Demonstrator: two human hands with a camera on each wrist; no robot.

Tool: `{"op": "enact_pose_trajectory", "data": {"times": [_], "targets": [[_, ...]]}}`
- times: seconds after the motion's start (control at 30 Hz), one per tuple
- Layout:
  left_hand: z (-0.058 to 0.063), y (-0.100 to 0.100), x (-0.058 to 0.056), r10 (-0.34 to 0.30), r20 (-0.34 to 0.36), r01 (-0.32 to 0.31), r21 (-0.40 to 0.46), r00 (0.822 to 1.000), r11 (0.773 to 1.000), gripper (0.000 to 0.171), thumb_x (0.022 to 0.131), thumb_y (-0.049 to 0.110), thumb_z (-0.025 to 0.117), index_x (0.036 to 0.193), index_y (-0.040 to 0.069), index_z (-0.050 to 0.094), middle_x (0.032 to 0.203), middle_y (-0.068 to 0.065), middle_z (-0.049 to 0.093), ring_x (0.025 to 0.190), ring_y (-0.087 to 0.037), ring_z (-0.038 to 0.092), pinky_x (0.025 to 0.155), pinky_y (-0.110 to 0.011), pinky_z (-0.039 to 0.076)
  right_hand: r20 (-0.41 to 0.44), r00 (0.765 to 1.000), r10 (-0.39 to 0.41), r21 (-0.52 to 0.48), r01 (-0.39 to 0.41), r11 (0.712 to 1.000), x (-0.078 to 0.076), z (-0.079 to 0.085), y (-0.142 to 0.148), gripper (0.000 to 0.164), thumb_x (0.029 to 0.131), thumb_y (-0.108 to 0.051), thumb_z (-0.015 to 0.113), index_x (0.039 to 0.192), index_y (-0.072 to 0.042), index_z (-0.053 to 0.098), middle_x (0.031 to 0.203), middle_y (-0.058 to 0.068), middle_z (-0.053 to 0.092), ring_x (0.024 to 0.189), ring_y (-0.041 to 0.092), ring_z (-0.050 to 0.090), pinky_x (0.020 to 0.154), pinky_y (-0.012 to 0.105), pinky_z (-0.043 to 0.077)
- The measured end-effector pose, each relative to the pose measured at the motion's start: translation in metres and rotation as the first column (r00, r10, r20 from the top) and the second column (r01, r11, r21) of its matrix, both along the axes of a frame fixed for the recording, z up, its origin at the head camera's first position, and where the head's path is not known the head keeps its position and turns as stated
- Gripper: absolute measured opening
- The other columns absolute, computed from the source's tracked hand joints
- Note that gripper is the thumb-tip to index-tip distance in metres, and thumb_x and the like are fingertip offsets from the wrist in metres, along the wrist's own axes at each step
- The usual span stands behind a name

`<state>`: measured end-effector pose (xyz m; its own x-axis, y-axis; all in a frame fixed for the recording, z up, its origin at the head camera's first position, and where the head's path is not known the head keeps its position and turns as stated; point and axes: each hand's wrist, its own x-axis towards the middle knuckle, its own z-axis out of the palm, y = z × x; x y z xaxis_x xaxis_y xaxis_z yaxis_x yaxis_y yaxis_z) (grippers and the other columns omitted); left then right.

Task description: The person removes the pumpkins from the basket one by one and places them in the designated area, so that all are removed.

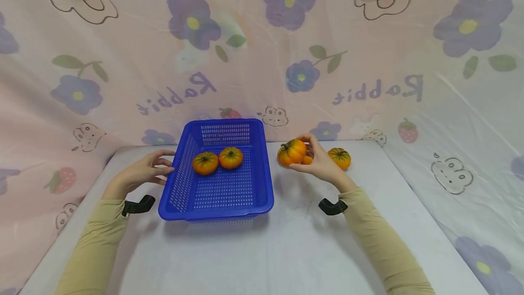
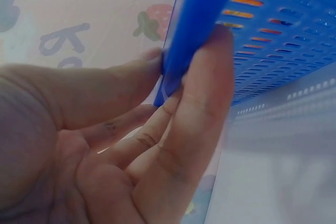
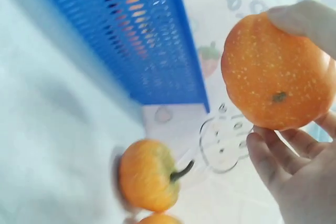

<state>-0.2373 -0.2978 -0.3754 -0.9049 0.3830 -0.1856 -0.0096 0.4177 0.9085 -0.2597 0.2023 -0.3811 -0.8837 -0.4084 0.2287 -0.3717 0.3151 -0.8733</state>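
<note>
My left hand (image 1: 145, 170) pinches the left rim of a blue plastic basket (image 1: 268, 190); in the left wrist view the thumb (image 2: 131, 80) lies on one side of the rim and the fingers on the other. Inside the basket sit two small orange pumpkins, one left (image 1: 205, 163) and one right (image 1: 231, 157). To the right of the basket, my right hand (image 1: 323, 165) grips another small pumpkin (image 3: 278, 72) between thumb and fingers, raised above the table. Its underside faces the right wrist camera.
On the white table (image 1: 294, 249), a stemmed pumpkin (image 3: 149, 177) is partly hidden behind my right hand in the head view. Another pumpkin (image 1: 340, 158) lies right of that hand. A patterned curtain (image 1: 254, 67) hangs behind and along the sides.
</note>
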Motion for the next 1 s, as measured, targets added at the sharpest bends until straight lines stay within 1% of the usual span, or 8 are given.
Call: {"op": "enact_pose_trajectory", "data": {"times": [0.07, 0.23, 0.33, 0.43, 0.57, 0.7, 0.8, 1.0], "targets": [[-0.001, -0.001, 0.0, 0.0, 0.001, 0.0, 0.011, 1.0, 1.0, 0.063, 0.098, 0.013, 0.056, 0.147, -0.001, 0.019, 0.118, -0.029, 0.047, 0.092, -0.029, 0.062, 0.078, -0.043, 0.056, 0.003, 1.0, -0.011, 0.0, 0.011, 1.0, 0.002, -0.005, 0.006, 0.076, 0.078, -0.016, 0.082, 0.133, -0.014, 0.03, 0.135, 0.01, 0.035, 0.125, 0.033, 0.042, 0.103, 0.048, 0.038], [-0.003, -0.002, 0.0, -0.002, 0.011, 0.001, 0.037, 1.0, 0.999, 0.063, 0.098, 0.011, 0.055, 0.148, -0.002, 0.018, 0.118, -0.029, 0.048, 0.092, -0.029, 0.063, 0.079, -0.043, 0.056, 0.006, 0.999, -0.036, 0.009, 0.036, 0.999, 0.008, -0.02, 0.021, 0.081, 0.078, -0.018, 0.081, 0.141, -0.014, 0.029, 0.142, 0.012, 0.031, 0.127, 0.036, 0.04, 0.099, 0.051, 0.041], [-0.003, -0.001, 0.001, -0.004, 0.017, 0.003, 0.042, 1.0, 0.999, 0.064, 0.098, 0.012, 0.055, 0.148, -0.002, 0.018, 0.119, -0.03, 0.047, 0.092, -0.028, 0.063, 0.079, -0.043, 0.055, 0.012, 0.997, -0.071, 0.026, 0.071, 0.997, 0.012, -0.027, 0.027, 0.081, 0.078, -0.02, 0.081, 0.142, -0.016, 0.032, 0.142, 0.012, 0.033, 0.125, 0.035, 0.042, 0.099, 0.051, 0.04], [-0.003, -0.001, 0.001, -0.003, 0.014, 0.002, 0.044, 1.0, 0.999, 0.064, 0.098, 0.011, 0.055, 0.148, -0.002, 0.018, 0.12, -0.03, 0.047, 0.092, -0.028, 0.063, 0.079, -0.043, 0.056, 0.007, 0.995, -0.098, 0.044, 0.097, 0.994, 0.015, -0.034, 0.032, 0.079, 0.078, -0.022, 0.081, 0.141, -0.015, 0.034, 0.14, 0.012, 0.035, 0.123, 0.036, 0.044, 0.101, 0.053, 0.037], [-0.003, -0.001, 0.001, 0.001, 0.004, -0.001, 0.05, 1.0, 0.999, 0.063, 0.098, 0.011, 0.055, 0.148, -0.001, 0.018, 0.12, -0.03, 0.046, 0.091, -0.028, 0.063, 0.078, -0.042, 0.056, 0.01, 0.994, -0.104, 0.049, 0.104, 0.993, 0.017, -0.043, 0.032, 0.077, 0.077, -0.021, 0.082, 0.138, -0.013, 0.035, 0.139, 0.014, 0.037, 0.121, 0.038, 0.047, 0.101, 0.055, 0.037], [-0.004, 0.0, 0.0, -0.004, -0.003, 0.004, 0.059, 1.0, 0.998, 0.063, 0.098, 0.01, 0.055, 0.148, -0.002, 0.019, 0.12, -0.03, 0.047, 0.092, -0.027, 0.063, 0.078, -0.043, 0.056, 0.032, 0.993, -0.112, 0.047, 0.11, 0.993, 0.018, -0.054, 0.029, 0.076, 0.076, -0.02, 0.083, 0.135, -0.015, 0.035, 0.138, 0.013, 0.037, 0.122, 0.038, 0.047, 0.102, 0.055, 0.036], [-0.004, 0.001, 0.0, -0.006, -0.009, 0.006, 0.058, 1.0, 0.998, 0.063, 0.098, 0.01, 0.056, 0.148, -0.002, 0.019, 0.119, -0.03, 0.047, 0.092, -0.027, 0.063, 0.079, -0.043, 0.056, 0.041, 0.992, -0.12, 0.033, 0.119, 0.992, 0.017, -0.064, 0.026, 0.075, 0.076, -0.019, 0.083, 0.135, -0.015, 0.037, 0.138, 0.013, 0.039, 0.123, 0.039, 0.046, 0.103, 0.056, 0.035], [-0.003, 0.002, 0.004, 0.008, -0.016, -0.008, 0.054, 1.0, 0.999, 0.063, 0.098, 0.011, 0.056, 0.148, -0.002, 0.019, 0.119, -0.029, 0.046, 0.092, -0.027, 0.062, 0.078, -0.042, 0.056, 0.036, 0.991, -0.13, 0.051, 0.128, 0.99, 0.015, -0.079, 0.019, 0.077, 0.074, -0.014, 0.084, 0.135, -0.011, 0.038, 0.134, 0.017, 0.045, 0.122, 0.04, 0.046, 0.102, 0.054, 0.037]]}}
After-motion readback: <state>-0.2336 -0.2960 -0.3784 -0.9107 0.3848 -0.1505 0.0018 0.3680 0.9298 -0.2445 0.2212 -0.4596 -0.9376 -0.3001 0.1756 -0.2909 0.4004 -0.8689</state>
